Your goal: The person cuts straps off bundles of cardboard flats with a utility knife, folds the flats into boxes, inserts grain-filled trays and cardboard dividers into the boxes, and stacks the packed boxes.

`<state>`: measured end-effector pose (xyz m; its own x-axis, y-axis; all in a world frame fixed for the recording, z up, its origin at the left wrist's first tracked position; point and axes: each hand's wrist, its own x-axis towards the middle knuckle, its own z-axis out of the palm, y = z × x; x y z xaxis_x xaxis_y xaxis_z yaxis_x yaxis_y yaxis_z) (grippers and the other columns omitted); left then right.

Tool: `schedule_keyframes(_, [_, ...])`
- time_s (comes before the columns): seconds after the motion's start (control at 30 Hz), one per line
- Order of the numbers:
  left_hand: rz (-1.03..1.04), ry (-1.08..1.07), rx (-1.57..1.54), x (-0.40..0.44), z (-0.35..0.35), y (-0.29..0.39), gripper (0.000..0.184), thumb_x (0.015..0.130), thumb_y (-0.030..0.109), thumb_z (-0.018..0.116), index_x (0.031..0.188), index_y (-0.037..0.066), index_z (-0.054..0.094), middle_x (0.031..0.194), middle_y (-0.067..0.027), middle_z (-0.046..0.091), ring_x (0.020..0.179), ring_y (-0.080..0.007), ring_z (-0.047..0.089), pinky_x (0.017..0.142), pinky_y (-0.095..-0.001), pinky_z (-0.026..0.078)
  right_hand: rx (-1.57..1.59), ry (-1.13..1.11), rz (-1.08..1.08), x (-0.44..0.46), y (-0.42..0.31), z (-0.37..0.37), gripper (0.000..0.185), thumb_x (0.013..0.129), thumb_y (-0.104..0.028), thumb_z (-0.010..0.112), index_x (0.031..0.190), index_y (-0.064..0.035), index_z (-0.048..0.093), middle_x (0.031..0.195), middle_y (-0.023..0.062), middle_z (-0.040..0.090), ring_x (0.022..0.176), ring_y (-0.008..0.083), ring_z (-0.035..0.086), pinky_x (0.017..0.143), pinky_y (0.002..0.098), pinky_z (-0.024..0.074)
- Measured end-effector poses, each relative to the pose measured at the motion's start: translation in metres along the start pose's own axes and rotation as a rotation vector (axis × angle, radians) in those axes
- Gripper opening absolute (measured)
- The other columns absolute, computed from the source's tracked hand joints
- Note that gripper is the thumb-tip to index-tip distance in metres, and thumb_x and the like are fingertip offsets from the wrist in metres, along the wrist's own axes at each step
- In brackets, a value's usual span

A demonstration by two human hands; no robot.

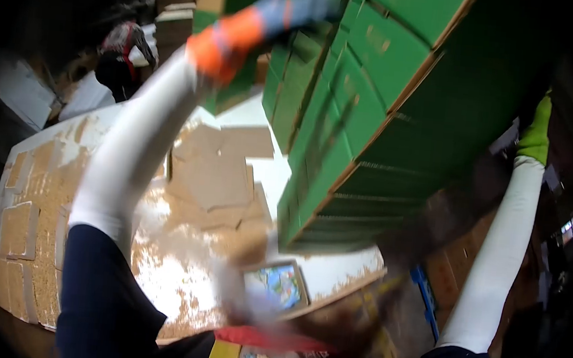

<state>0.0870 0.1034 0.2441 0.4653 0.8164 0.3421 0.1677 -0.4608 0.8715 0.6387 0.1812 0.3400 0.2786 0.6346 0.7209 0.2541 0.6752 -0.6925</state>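
Note:
A tall stack of green cardboard boxes (376, 84) rises in front of me, leaning in the view. My left hand (262, 27), in an orange and grey-blue glove, reaches over the upper left of the stack. Its fingers are blurred, and whether they touch a box cannot be made out. On the far side, my right hand (536, 133) wears a bright green glove and is beside the stack's dark right face. Its fingers are lost in shadow. White sleeves cover both forearms.
A worn white table (332, 275) bears flattened brown cardboard (219, 166) and a small tray with a colourful picture (281, 284). More green boxes (229, 92) stand behind. Another person (123, 55) bends at the back left. A blue edge (426, 300) shows low right.

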Motion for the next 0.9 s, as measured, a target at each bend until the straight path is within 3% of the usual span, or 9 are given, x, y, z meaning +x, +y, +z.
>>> schedule_keyframes(0.07, [0.076,-0.019,0.45,-0.056,0.04,-0.174,0.108,0.068,0.022,0.083,0.15,0.009,0.014,0.147,-0.0191,0.034,0.135,-0.0309,0.036,0.108,-0.0424,0.035,-0.037,-0.058,0.013,-0.001,-0.005,-0.007,0.056,0.093,-0.054,0.047,0.122,-0.0072,0.056,0.104,0.0045,0.058,0.091,0.0149,0.054,0.081,0.03,0.047])
schedule_keyframes(0.2, [-0.347,-0.147,0.308,-0.148,0.199,-0.337,0.154,0.04,0.044,0.094,0.145,-0.006,-0.007,0.151,-0.0311,0.007,0.142,-0.0359,0.011,0.116,-0.0351,0.016,-0.165,-0.156,-0.079,-0.013,-0.018,-0.029,0.057,0.093,-0.055,0.046,0.124,-0.0076,0.054,0.11,0.0043,0.057,0.096,0.0156,0.053,0.086,0.0299,0.0463])
schedule_keyframes(0.27, [-0.399,-0.08,0.426,-0.148,0.265,-0.332,0.148,0.048,0.061,0.081,0.144,-0.009,-0.009,0.151,-0.0336,0.001,0.142,-0.0429,0.007,0.116,-0.0404,0.016,0.167,0.065,-0.095,-0.079,-0.047,0.024,0.053,0.096,-0.052,0.043,0.122,-0.0072,0.055,0.109,0.0054,0.057,0.097,0.0178,0.053,0.086,0.0324,0.0469])
schedule_keyframes(0.3, [-0.556,-0.087,0.35,-0.143,0.264,-0.304,0.145,0.051,0.062,0.078,0.143,-0.01,-0.008,0.151,-0.0328,-0.001,0.142,-0.0428,0.006,0.116,-0.0394,0.016,0.207,-0.03,-0.051,-0.037,-0.036,-0.009,0.051,0.097,-0.049,0.043,0.123,-0.0065,0.054,0.111,0.0052,0.057,0.099,0.0183,0.054,0.087,0.0324,0.047])
schedule_keyframes(0.5, [-0.495,-0.075,0.566,-0.127,0.305,-0.292,0.133,0.062,0.058,0.074,0.147,-0.003,-0.006,0.151,-0.0331,-0.008,0.14,-0.0467,0.01,0.114,-0.0483,0.018,0.375,-0.074,-0.025,0.015,0.006,-0.078,0.047,0.099,-0.043,0.04,0.128,-0.0085,0.051,0.115,0.0049,0.058,0.103,0.0198,0.055,0.091,0.0332,0.0461])
schedule_keyframes(0.67, [-0.517,0.042,0.443,-0.092,0.352,-0.32,0.147,0.052,0.071,0.074,0.143,-0.011,-0.007,0.15,-0.0345,-0.003,0.141,-0.0464,0.001,0.116,-0.0431,0.013,0.377,-0.087,-0.062,0.042,0.034,-0.082,0.044,0.1,-0.039,0.04,0.129,-0.0082,0.051,0.119,0.0055,0.059,0.106,0.0209,0.056,0.093,0.0333,0.0454])
schedule_keyframes(0.7, [-0.375,0.233,0.717,-0.088,0.366,-0.321,0.148,0.051,0.07,0.075,0.143,-0.011,-0.007,0.15,-0.034,-0.003,0.141,-0.0463,0.002,0.116,-0.0433,0.013,0.347,-0.102,-0.071,0.046,0.039,-0.077,0.043,0.1,-0.038,0.041,0.128,-0.0065,0.052,0.121,0.0061,0.059,0.107,0.0213,0.056,0.094,0.033,0.0452])
schedule_keyframes(0.77, [-0.553,-0.012,0.686,-0.064,0.359,-0.296,0.15,0.049,0.069,0.077,0.143,-0.011,-0.008,0.151,-0.0324,-0.002,0.141,-0.0451,0.002,0.116,-0.044,0.011,0.414,-0.088,0.004,0.05,0.047,-0.066,0.044,0.1,-0.038,0.041,0.127,-0.0061,0.052,0.12,0.0061,0.059,0.107,0.0214,0.056,0.094,0.0328,0.045])
schedule_keyframes(0.9, [-0.518,0.06,0.675,-0.041,0.369,-0.299,0.148,0.05,0.066,0.079,0.144,-0.01,-0.007,0.152,-0.0314,0.0,0.142,-0.0438,0.004,0.116,-0.0427,0.013,0.33,0.01,0.061,0.079,0.069,-0.062,0.045,0.099,-0.04,0.041,0.126,-0.0051,0.054,0.117,0.0068,0.061,0.105,0.0214,0.057,0.092,0.0331,0.0457])
